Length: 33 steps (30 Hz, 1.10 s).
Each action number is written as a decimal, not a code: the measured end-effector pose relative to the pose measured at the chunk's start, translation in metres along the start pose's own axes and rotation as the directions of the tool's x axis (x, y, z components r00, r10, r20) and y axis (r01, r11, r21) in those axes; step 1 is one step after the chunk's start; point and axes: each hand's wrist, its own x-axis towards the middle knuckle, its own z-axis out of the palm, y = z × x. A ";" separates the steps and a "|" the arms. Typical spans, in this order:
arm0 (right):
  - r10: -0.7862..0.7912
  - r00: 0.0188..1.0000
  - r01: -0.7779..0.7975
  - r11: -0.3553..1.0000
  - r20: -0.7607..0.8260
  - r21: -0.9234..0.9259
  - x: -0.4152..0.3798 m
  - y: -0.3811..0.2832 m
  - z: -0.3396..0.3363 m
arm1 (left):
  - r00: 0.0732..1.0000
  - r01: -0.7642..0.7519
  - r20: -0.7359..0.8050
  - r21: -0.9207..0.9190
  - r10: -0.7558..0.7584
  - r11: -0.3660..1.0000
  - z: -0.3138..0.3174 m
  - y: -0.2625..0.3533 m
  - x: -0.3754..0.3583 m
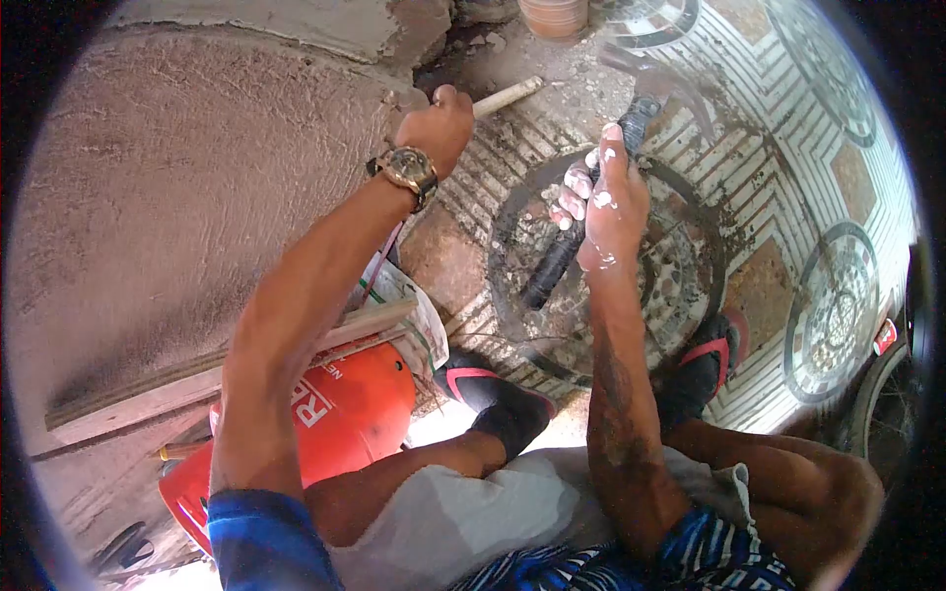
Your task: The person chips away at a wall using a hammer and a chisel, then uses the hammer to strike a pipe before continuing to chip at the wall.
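My right hand [613, 207], smeared with white on its thumb and fingers, is closed around the black-wrapped handle of a hammer [552, 266]. The hammer's head, with a curved claw, is blurred at the upper right over the patterned floor. My left hand [439, 128], with a watch on the wrist, is a fist around a pale rod [507, 97]. One end of the rod sticks out to the right; the other is hidden by the hand. That hand is close to the edge of the rough plastered surface [217, 187].
Rubble lies by a clay pot [554, 18] at the top. At lower left, a wooden plank [236, 379] crosses above a red container [345, 414] with white letters. My feet in slippers rest on the patterned tiles [759, 286]. A red can [885, 337] lies at right.
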 end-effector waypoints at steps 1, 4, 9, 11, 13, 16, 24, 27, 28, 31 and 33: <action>-0.004 1.000 0.004 1.000 -0.013 -0.004 0.000 -0.001 0.001 | 1.000 -0.010 -0.020 -0.009 0.009 1.000 0.002 0.000 -0.002; -0.020 1.000 0.020 1.000 -0.003 -0.009 0.002 -0.003 0.001 | 0.998 -0.041 -0.059 -0.046 0.039 0.998 0.003 -0.001 -0.008; -0.030 0.999 0.031 0.999 -0.034 0.017 0.001 -0.016 0.002 | 0.998 -0.063 -0.027 -0.075 0.061 0.995 0.003 0.001 -0.016; -0.048 0.998 0.048 0.999 -0.049 0.005 0.002 -0.021 0.001 | 0.995 -0.083 -0.063 -0.037 0.080 0.996 0.005 0.003 -0.020; -0.051 0.996 0.051 0.999 -0.075 0.002 0.003 -0.026 0.004 | 0.994 -0.091 -0.057 -0.031 0.089 0.995 0.002 0.002 -0.020; -0.043 0.997 0.045 0.998 -0.060 0.032 0.004 -0.030 0.002 | 0.996 -0.085 -0.035 0.008 0.085 0.996 0.003 0.007 -0.022; -0.031 0.999 0.033 0.971 0.012 -0.236 0.015 -0.026 -0.011 | 0.998 -0.054 0.018 -0.036 0.054 0.998 0.000 0.016 -0.037; -0.022 0.995 0.070 0.863 0.100 -0.501 0.019 -0.019 -0.012 | 0.997 -0.065 0.042 -0.025 0.066 0.998 -0.004 0.018 -0.045; -0.070 0.985 0.146 0.817 0.156 -0.557 0.020 -0.011 -0.013 | 0.996 -0.066 0.053 -0.042 0.068 0.997 -0.008 0.026 -0.052; -0.144 0.939 0.330 0.635 0.312 -0.699 0.025 0.009 -0.009 | 0.994 -0.053 0.085 -0.104 0.062 0.993 -0.031 0.058 -0.065; -0.142 0.924 0.373 0.537 0.355 -0.757 0.018 0.009 0.005 | 0.994 -0.008 0.109 -0.205 0.031 0.979 -0.038 0.070 -0.075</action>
